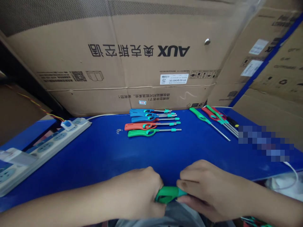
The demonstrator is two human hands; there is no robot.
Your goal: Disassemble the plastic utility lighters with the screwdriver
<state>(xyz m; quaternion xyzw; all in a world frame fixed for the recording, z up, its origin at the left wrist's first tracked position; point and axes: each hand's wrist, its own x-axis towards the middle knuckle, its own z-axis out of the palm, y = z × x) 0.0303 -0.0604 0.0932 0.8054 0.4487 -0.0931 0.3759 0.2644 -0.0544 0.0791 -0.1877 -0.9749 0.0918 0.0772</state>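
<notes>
Two hands closed on one green lighter at the table's near edge

Both hands meet low in the view, just past the near edge of the blue table (99, 157). The left hand (139, 192) is curled into a fist around one end of a green lighter (168, 194), its grip shut tight on the plastic handle. The right hand (205, 189) comes in from the other side, fingers folded over, its grip pinched on the teal end of the same lighter. Only a short green and teal stretch shows between the two hands; the rest is hidden under the fingers.

Farther back on the table, near the middle, a row of lighters (152, 121) lies side by side with the metal tips pointing right: three blue ones at the back, then a red one (142, 126), then a green one (142, 133) nearest the hands. These are well apart from the hands.

To the right, a second bunch of lighters (216, 118) in green and red lies at a slant, close together, tips toward the right edge.

Along the left edge a white power strip (44, 146) runs diagonally, with a plug (68, 125) seated near its far end.

Large cardboard boxes (146, 53) stand behind the table as a wall.
</notes>
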